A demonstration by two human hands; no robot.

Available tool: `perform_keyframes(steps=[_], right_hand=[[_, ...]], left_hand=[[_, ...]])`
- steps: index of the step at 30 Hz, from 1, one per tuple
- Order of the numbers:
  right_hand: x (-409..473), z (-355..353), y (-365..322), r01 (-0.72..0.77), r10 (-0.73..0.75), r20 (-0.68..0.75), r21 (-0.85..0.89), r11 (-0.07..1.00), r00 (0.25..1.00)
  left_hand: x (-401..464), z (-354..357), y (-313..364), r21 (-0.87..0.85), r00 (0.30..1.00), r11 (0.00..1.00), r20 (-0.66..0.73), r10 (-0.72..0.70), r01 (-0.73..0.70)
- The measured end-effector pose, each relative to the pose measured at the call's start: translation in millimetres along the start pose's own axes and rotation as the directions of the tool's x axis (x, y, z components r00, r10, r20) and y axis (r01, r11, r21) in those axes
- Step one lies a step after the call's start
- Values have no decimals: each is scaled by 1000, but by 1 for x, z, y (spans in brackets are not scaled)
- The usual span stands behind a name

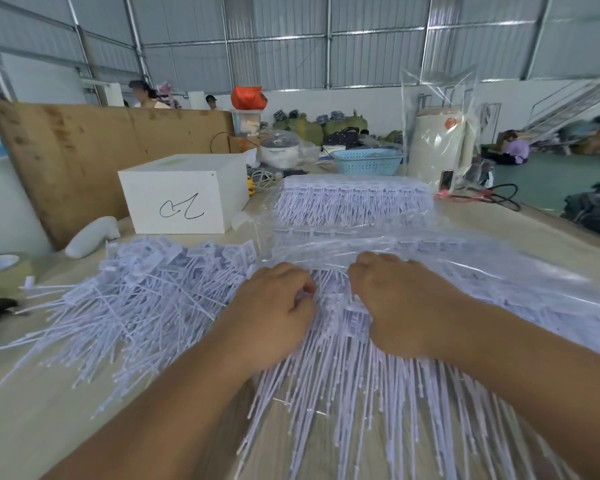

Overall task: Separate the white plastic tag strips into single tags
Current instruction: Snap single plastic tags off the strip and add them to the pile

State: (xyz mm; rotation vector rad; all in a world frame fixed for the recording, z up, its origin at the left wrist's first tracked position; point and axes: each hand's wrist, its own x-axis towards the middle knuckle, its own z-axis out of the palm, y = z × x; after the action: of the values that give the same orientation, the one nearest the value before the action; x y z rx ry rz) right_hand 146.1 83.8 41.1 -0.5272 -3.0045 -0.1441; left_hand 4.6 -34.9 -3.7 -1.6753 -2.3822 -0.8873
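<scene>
While your left hand (274, 306) and right hand (392, 299) sit close together, both curled onto the tag strip (340, 341) lying on the table (32, 420) before you, watch the pull — a skewed tug could snap tails or drag neighbours — loose tags (142, 299) pile left.

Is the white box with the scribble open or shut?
Shut: the white box shows a flat, unbroken top with no flap raised. Contents cannot be told.
</scene>
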Motion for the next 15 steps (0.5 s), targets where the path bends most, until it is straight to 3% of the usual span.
perform_keyframes(steps=[3, 6, 8, 12, 15], right_hand=[[0, -10, 6, 18, -18, -77, -7, 1000, 997], [-4, -20, 11, 25, -28, -127, -24, 999, 991], [-10, -25, 12, 30, -29, -132, 4, 1000, 991], [-26, -32, 10, 55, -39, -174, 88, 995, 984], [-33, -33, 8, 62, -40, -172, 123, 990, 984]], left_hand=[[5, -1, -1, -268, 998, 961, 36, -57, 64], [6, -1, -3, -510, 988, 848, 37, -149, 147], [4, 0, -5, -495, 979, 846, 54, -198, 198], [7, 4, -7, -236, 987, 960, 101, -128, 148], [4, 4, -2, -217, 987, 965, 102, -128, 147]])
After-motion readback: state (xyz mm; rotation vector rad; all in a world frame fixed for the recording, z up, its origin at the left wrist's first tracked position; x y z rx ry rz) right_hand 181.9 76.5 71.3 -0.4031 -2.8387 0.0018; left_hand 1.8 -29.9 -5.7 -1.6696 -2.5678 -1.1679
